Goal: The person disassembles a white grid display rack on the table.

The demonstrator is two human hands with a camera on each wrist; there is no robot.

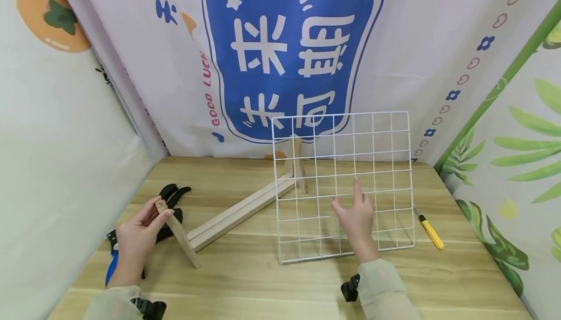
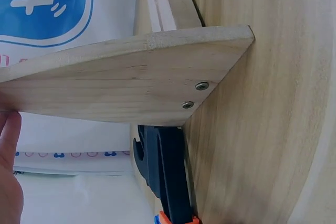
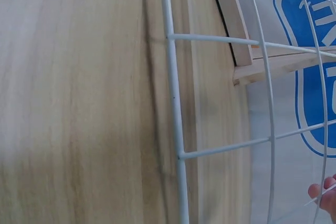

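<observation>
At the left, my left hand (image 1: pixel 138 235) pinches the upper end of a tilted wooden end board (image 1: pixel 181 239) between thumb and fingers. Two metal screw heads (image 2: pixel 201 85) show on its outer face in the left wrist view. Pale wooden rails (image 1: pixel 238 213) join it to a second end board (image 1: pixel 299 164) at the back. My right hand (image 1: pixel 357 217) holds a white wire grid panel (image 1: pixel 276 193), its index finger and thumb spread across the wires. The panel stands tilted up, and its far side overlaps the back end board in the head view.
Behind the left hand lie black tools (image 1: pixel 175 196), partly hidden, one with a blue handle (image 1: pixel 112 266). A yellow-handled screwdriver (image 1: pixel 431 232) lies right of the panel. Printed cloth (image 1: pixel 403 42) hangs behind the wooden table (image 1: pixel 245 286).
</observation>
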